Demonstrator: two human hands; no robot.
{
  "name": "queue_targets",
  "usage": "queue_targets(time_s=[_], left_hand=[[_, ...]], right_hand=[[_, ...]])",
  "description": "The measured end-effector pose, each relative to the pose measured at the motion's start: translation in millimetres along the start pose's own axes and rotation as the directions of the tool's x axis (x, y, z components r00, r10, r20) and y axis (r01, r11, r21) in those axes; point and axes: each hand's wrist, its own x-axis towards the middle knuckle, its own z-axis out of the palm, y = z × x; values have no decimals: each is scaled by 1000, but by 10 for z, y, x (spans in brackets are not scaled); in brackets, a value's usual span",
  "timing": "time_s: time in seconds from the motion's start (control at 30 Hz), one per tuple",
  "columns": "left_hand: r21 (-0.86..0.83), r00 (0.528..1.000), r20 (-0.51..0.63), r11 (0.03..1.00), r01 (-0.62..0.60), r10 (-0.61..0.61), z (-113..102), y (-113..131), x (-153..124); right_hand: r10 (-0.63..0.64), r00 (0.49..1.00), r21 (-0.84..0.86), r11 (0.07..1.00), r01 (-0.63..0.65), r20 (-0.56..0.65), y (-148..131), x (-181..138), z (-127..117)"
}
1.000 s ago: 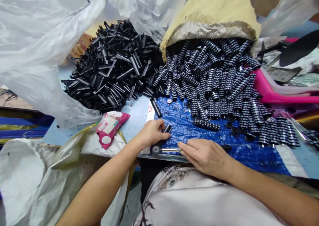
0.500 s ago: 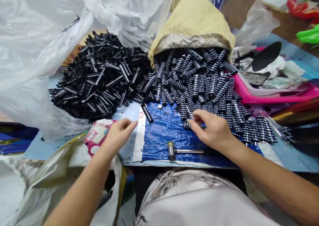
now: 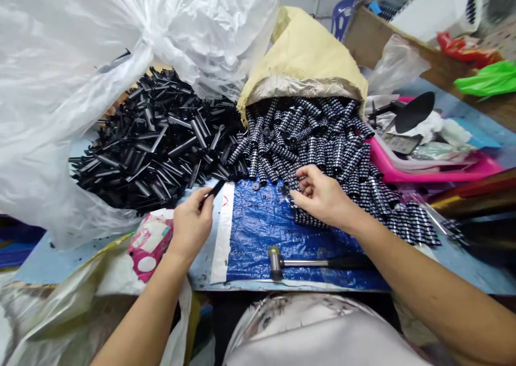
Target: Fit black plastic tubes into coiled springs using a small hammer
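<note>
My left hand (image 3: 192,223) pinches a thin black plastic tube (image 3: 214,188) at the near edge of a big pile of plain black tubes (image 3: 157,140). My right hand (image 3: 320,196) curls its fingers on a black sleeve with white print (image 3: 300,180) at the front of a heap of patterned sleeves (image 3: 334,140), which spills from a yellow sack (image 3: 310,54). A small hammer (image 3: 306,262) with a metal head lies loose on the blue tarp (image 3: 258,231) between my arms, untouched.
A large clear plastic bag (image 3: 80,59) billows over the left. A pink packet (image 3: 149,242) lies by my left wrist. A pink tray (image 3: 423,167) with clutter and a black spoon-like tool (image 3: 411,110) sits at the right. A wooden box edge (image 3: 403,49) stands behind.
My hands left the hammer and a tube at the table edge. The left hand reached forward and picked up a black tube. The right hand moved to the patterned sleeves and closed on one.
</note>
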Motion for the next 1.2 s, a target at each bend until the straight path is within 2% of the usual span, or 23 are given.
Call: queue_targets(time_s=[0.03,0.07,0.1,0.17,0.2,0.23,0.3,0.4,0.5,0.6,0.67,0.73,0.77,0.83,0.87,0.9,0.93,1.0,1.03,1.13,1.2], left_hand=[[-177,999,24,984,27,-23,-35,39,-118],[-376,994,94,922,93,-61,-37,86,-241],[-552,976,194,812,191,-98,-6,138,-361],[-731,903,407,544,413,-139,132,239,-566],[-751,867,476,446,488,-147,219,282,-643],[-752,845,512,395,528,-154,307,316,-703],[-744,845,513,413,525,-151,449,362,-776],[-728,888,449,535,429,-100,556,416,-826],[-723,930,361,610,325,-69,628,529,-873],[-699,963,271,689,194,4,757,697,-917],[-684,967,246,720,121,71,845,786,-927],[-680,962,257,725,109,97,885,821,-922],[-677,957,275,725,125,92,879,816,-918],[-667,945,320,724,179,61,823,772,-917],[-658,937,347,723,210,43,784,742,-922],[-648,927,374,724,235,34,746,712,-929],[-639,917,398,727,251,34,715,685,-938],[-634,907,419,733,248,55,684,649,-960],[-637,909,413,733,240,62,684,641,-971],[-672,934,358,701,240,23,719,646,-1003],[-691,954,301,685,230,-17,747,666,-1025]], right_hand=[[37,998,223,974,-48,53,11,-83,-19],[79,987,422,897,-131,139,12,-169,-20],[112,964,574,785,-235,242,3,-253,-4],[155,897,718,550,-426,414,-42,-396,69],[173,871,743,461,-484,460,-72,-449,116],[197,860,762,400,-509,471,-103,-491,161],[249,865,794,347,-499,435,-155,-548,232],[271,884,829,323,-457,382,-199,-608,279],[280,906,871,290,-396,319,-235,-653,314],[308,932,910,299,-286,192,-278,-665,389],[293,947,902,363,-235,129,-278,-662,430],[202,975,853,490,-179,88,-225,-667,424],[124,991,808,578,-112,49,-178,-676,398],[-100,994,638,762,107,-47,-62,-708,314],[-235,969,512,824,242,-80,-5,-727,266],[-368,926,377,848,373,-88,45,-745,221],[-479,874,260,837,481,-74,82,-761,185],[-613,789,121,781,613,-47,116,-783,146],[-639,767,93,761,641,-60,115,-790,143],[-638,759,47,761,648,-134,72,-812,162],[-657,741,14,747,665,-139,35,-840,180]])
